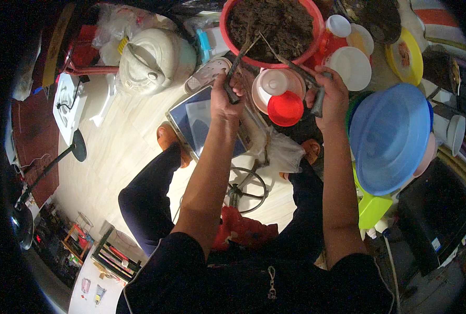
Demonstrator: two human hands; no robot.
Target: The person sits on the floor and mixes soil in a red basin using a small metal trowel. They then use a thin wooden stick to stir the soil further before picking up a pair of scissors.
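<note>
My left hand [229, 93] is closed around the dark grip of a slim, stick-like tool [240, 58] with a brownish, narrow upper end. In my right hand [328, 97] is the grey handle of a second tool, a long dark pointed one [294, 67]. Both tools slant inward and their tips come close together over a red tub of dark soil [269, 23]; whether they touch or are joined I cannot tell. Just below the tub, between my hands, sit a pink dish with a white lid-like piece [275, 81] and a small red bowl [285, 109].
A blue basin [392, 138] stands at the right, near white bowls [349, 68] and a yellow dish [405, 56]. On the left are a cream watering can [149, 63] and a lamp-like black stand [79, 145]. Under my left forearm lies a flat blue-topped device [191, 118].
</note>
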